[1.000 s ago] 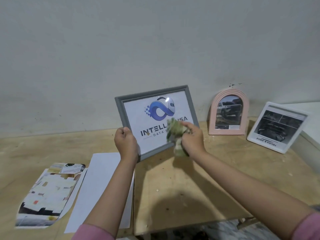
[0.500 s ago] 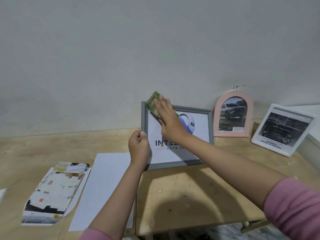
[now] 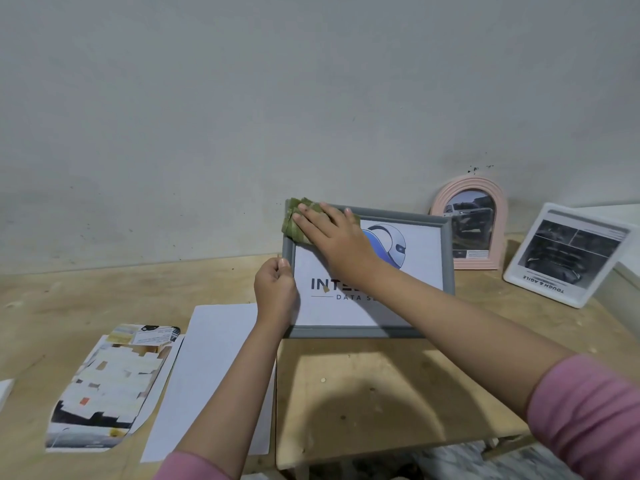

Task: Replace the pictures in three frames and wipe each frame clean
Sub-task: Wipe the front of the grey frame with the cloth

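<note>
**Grey frame mid-wipe; two others look done**

The grey frame (image 3: 367, 271) stood tilted on the desk (image 3: 346, 393), w/ a logo print already inside. Left hand (image 3: 275, 291) gripped its left edge, fingers curled round the rim. Right hand (image 3: 334, 233) lay flat over the frame's top-left corner, fingers straight and spread, pressing a green cloth (image 3: 298, 220) onto rim and glass.

Right of the grey frame, just beside it, a pink arched frame (image 3: 469, 221) leaned on the wall, w/ a car photo in. Further right of that, a white frame (image 3: 568, 254) sat tilted, also w/ a car print, its caption upside down from the head view.

Left of the grey frame lay a blank white sheet (image 3: 214, 375), and beyond it, further left, a cut-out picture (image 3: 107, 389) w/ an arched end, prob. one of the old inserts.

Progress, as a judgement: all 3 frames seemed to hold pics, so the swapping looked finished. Wipe of the grey frame was in hand, only the top-left corner covered at this moment; rest of glass and rim prob. left. Whether pink and white were wiped can't be told from the pictures.
</note>
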Motion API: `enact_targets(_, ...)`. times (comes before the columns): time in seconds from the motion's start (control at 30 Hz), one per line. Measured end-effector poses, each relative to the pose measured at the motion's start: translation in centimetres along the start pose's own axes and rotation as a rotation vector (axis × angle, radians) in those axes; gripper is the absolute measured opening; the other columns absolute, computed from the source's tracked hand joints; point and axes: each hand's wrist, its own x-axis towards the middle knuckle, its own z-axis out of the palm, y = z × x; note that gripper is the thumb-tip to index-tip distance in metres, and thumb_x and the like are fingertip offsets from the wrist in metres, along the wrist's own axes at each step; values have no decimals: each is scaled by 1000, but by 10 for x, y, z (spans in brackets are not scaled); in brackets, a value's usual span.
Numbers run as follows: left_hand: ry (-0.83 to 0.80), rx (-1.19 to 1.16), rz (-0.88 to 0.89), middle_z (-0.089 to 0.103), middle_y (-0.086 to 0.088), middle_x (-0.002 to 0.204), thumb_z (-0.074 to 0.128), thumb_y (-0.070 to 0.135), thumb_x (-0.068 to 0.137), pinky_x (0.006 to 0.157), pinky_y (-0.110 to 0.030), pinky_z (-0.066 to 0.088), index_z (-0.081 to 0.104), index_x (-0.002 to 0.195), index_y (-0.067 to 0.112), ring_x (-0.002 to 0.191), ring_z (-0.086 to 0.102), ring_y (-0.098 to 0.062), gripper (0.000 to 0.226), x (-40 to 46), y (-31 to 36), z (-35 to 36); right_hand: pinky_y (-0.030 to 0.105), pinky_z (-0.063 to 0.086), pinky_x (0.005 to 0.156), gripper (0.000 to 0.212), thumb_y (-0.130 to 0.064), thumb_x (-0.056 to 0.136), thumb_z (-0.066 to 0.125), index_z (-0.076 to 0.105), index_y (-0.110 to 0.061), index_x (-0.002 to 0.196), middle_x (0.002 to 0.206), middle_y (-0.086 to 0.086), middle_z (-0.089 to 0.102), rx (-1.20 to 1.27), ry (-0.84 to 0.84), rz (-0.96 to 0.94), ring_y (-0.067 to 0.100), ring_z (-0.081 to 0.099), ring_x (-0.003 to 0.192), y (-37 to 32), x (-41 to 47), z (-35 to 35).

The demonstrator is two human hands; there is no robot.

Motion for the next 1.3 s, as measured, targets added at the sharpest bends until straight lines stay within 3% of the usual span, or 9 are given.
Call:
enact_targets(0.27, 95, -9, -35, 23, 2, 58, 37, 7, 99, 43, -16, 19, 25, 61, 15, 52, 19, -10, 41, 10, -1, -19, 44, 55, 72, 54, 4, 66, 61, 59, -3, 120, 127, 15, 59, -29, -77, 143, 39, 60, 87, 52, -30, 10)
enact_targets(0.4, 142, 46, 5, 25, 0, 58, 38, 6, 97, 50, -24, 20, 27, 60, 14, 54, 22, -12, 40, 19, -7, -36, 43, 51, 74, 52, 0, 83, 53, 41, -13, 131, 134, 8, 46, -38, -462, 476, 35, 48, 105, 96, -46, -2)
enact_targets(0.5, 129, 106, 50, 27, -1, 59, 38, 7, 97, 53, -28, 21, 30, 61, 13, 55, 24, -14, 38, 23, -9, -38, 43, 47, 77, 53, 5, 77, 51, 46, -11, 128, 127, 12, 51, 123, -344, 626, 39, 46, 104, 103, -45, -3)
enact_targets(0.63, 135, 62, -8, 25, 0, 59, 38, 7, 97, 52, -27, 20, 27, 61, 15, 55, 22, -13, 39, 25, -8, -33, 43, 46, 80, 54, 10, 72, 55, 57, -6, 124, 129, 15, 56, 216, 4, 561, 43, 51, 103, 97, -42, 2)
enact_targets(0.7, 131, 32, -47, 22, 1, 60, 37, 5, 97, 49, -24, 17, 24, 61, 16, 55, 19, -11, 40, 25, -7, -35, 46, 49, 79, 54, 11, 72, 61, 58, -2, 125, 129, 20, 56, 215, 46, 486, 45, 53, 101, 101, -51, 7)
enact_targets(0.9, 209, -88, -160, 21, 0, 61, 38, 8, 97, 52, -27, 17, 22, 60, 19, 56, 19, -12, 42, 34, -6, -45, 54, 51, 87, 73, 16, 71, 59, 45, -9, 138, 142, 15, 46, 287, -204, 302, 42, 47, 123, 101, -93, 21)
enact_targets(1.03, 311, -121, -151, 24, 1, 60, 38, 8, 96, 52, -26, 19, 23, 58, 18, 56, 21, -11, 41, 50, -4, -56, 43, 44, 101, 82, 19, 66, 51, 41, -10, 142, 147, 14, 39, 325, -334, 179, 34, 44, 130, 83, -128, 30)
enact_targets(1.2, 349, -61, -102, 19, 1, 60, 35, 7, 95, 50, -26, 15, 20, 59, 19, 56, 16, -12, 41, 61, -2, -65, 33, 51, 79, 51, -10, 72, 46, 65, -19, 118, 119, 1, 65, 355, -578, 230, 25, 60, 108, 71, -135, 17)
enact_targets(1.3, 342, -46, -112, 18, 1, 60, 35, 8, 95, 53, -28, 14, 19, 59, 18, 56, 16, -12, 41, 59, -4, -67, 31, 48, 67, 39, -4, 71, 46, 69, -14, 102, 91, 4, 68, 525, -397, 469, 26, 61, 82, 66, -118, 6)
